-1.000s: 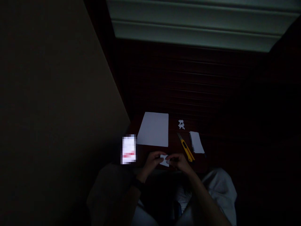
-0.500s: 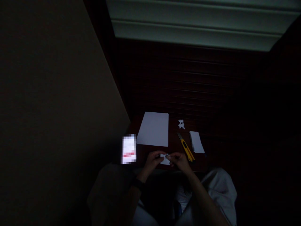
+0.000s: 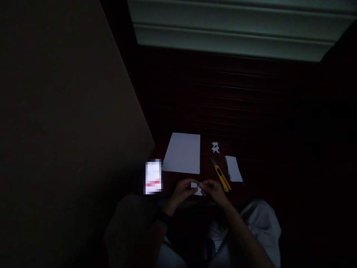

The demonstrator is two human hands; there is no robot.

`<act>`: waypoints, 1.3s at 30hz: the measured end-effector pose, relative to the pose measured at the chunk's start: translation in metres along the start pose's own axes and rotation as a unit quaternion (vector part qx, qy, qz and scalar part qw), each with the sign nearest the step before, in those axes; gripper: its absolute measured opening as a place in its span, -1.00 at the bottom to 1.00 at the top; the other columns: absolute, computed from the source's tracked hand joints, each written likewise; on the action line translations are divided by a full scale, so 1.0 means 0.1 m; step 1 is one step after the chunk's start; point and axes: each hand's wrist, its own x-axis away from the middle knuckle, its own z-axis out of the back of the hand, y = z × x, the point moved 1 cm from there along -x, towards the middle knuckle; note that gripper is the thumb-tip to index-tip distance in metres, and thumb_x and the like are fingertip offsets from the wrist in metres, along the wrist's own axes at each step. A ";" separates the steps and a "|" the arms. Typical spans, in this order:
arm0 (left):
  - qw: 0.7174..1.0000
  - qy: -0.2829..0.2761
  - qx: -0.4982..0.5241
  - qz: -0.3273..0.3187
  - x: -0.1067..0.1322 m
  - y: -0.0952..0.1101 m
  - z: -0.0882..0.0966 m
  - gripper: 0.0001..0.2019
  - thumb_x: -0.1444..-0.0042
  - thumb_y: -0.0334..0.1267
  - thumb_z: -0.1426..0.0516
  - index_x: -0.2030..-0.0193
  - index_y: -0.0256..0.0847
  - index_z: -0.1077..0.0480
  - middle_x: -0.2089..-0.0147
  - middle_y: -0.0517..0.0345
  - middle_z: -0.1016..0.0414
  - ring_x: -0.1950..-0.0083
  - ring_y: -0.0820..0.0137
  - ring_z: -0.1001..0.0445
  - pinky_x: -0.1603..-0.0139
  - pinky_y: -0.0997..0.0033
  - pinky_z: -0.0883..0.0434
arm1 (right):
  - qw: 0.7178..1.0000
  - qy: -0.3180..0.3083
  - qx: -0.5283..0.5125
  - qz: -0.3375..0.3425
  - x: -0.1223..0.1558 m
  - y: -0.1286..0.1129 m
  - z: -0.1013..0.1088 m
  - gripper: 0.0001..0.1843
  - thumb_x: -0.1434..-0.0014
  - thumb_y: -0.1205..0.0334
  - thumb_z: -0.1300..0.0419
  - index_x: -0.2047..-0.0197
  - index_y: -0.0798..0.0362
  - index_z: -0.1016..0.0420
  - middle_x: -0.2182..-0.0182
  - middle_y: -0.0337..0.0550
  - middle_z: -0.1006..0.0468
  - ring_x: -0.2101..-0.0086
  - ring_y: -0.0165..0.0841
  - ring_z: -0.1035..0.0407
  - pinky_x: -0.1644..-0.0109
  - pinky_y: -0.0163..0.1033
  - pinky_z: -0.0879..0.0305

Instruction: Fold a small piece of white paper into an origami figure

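Observation:
A small white piece of paper [image 3: 199, 192] lies between my hands near the front edge of the dark table. My left hand [image 3: 183, 191] is closed on its left side, thumb on top and fingers along the far edge. My right hand [image 3: 214, 190] pinches at its upper right corner, where a small greyish bit shows between the fingertips. In this dim light I cannot make out whether that bit is a folded corner or a separate thing. To the right of my right hand lies a yellow utility knife [image 3: 222, 179], its blade pointing away from me.
A large white sheet of paper [image 3: 182, 153] lies beyond my left hand. Small torn paper scraps [image 3: 215, 147] sit at the back. At the right is a stack of white paper slips [image 3: 234, 168]. A bright, pixelated screen [image 3: 153, 176] stands at the left, beside the wall [image 3: 69, 111].
My left thumb has shifted slightly across the small paper, and my right fingertips have moved a little at its corner. Everything else stays in place.

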 end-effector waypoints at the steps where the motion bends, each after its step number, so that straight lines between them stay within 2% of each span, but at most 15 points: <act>1: 1.000 -0.001 -0.002 -0.001 0.00 0.00 0.00 -0.71 0.11 -0.28 -0.19 0.19 -0.28 -0.44 0.26 0.08 -0.49 0.29 0.38 -0.40 0.28 0.46 -0.27 | 1.000 0.000 0.000 0.000 0.00 0.01 0.00 -0.69 0.07 0.04 -0.27 0.39 0.14 -0.46 0.60 -0.25 -0.45 0.61 -0.48 -0.30 0.53 -0.37 -0.27; 6: 1.000 0.006 -0.002 0.000 -0.01 -0.04 -0.04 -0.73 0.12 -0.27 -0.19 0.21 -0.29 -0.45 0.27 0.07 -0.50 0.32 0.40 -0.40 0.32 0.48 -0.27 | 1.000 -0.003 -0.020 -0.009 0.00 0.02 0.00 -0.68 0.17 0.06 -0.33 0.41 0.12 -0.44 0.57 -0.25 -0.47 0.61 -0.47 -0.31 0.56 -0.38 -0.26; 11: 1.000 0.001 0.014 0.010 -0.02 -0.06 -0.04 -0.72 0.14 -0.26 -0.22 0.24 -0.31 -0.47 0.28 0.04 -0.51 0.31 0.37 -0.42 0.32 0.48 -0.29 | 0.999 -0.041 0.008 -0.022 0.01 -0.02 0.01 -0.70 0.14 0.10 -0.32 0.36 0.12 -0.51 0.61 -0.25 -0.48 0.65 -0.49 -0.30 0.58 -0.38 -0.26; 18: 0.998 -0.023 0.057 0.023 0.00 -0.06 -0.01 -0.78 0.16 -0.26 -0.23 0.32 -0.31 -0.51 0.38 0.06 -0.50 0.33 0.35 -0.43 0.33 0.46 -0.31 | 0.997 -0.074 -0.006 -0.007 0.02 -0.06 0.02 -0.76 0.17 0.13 -0.33 0.43 0.12 -0.56 0.36 -0.13 -0.53 0.63 -0.52 -0.32 0.61 -0.40 -0.27; 27: 0.999 -0.005 0.040 0.020 -0.01 -0.11 -0.01 -0.79 0.18 -0.23 -0.25 0.36 -0.28 -0.54 0.42 0.10 -0.45 0.36 0.38 -0.42 0.36 0.49 -0.30 | 0.996 -0.084 -0.026 -0.002 0.01 -0.02 0.06 -0.82 0.19 0.20 -0.36 0.47 0.12 -0.56 0.31 -0.12 -0.50 0.65 -0.53 -0.32 0.63 -0.40 -0.28; 34: 1.000 0.002 0.025 0.009 -0.01 -0.13 -0.01 -0.82 0.16 -0.24 -0.23 0.38 -0.26 -0.54 0.42 0.10 -0.43 0.36 0.39 -0.41 0.35 0.49 -0.30 | 0.993 -0.122 0.005 0.004 0.00 0.00 0.07 -0.80 0.14 0.17 -0.32 0.41 0.10 -0.57 0.31 -0.12 -0.49 0.63 -0.55 -0.31 0.60 -0.41 -0.27; 39: 1.000 0.006 0.006 0.009 -0.01 -0.12 -0.01 -0.83 0.15 -0.25 -0.22 0.38 -0.25 -0.54 0.43 0.11 -0.43 0.37 0.40 -0.41 0.37 0.50 -0.29 | 0.991 -0.129 0.018 0.005 0.00 0.00 0.06 -0.80 0.12 0.16 -0.30 0.42 0.11 -0.58 0.41 -0.14 -0.50 0.65 -0.55 -0.28 0.62 -0.42 -0.24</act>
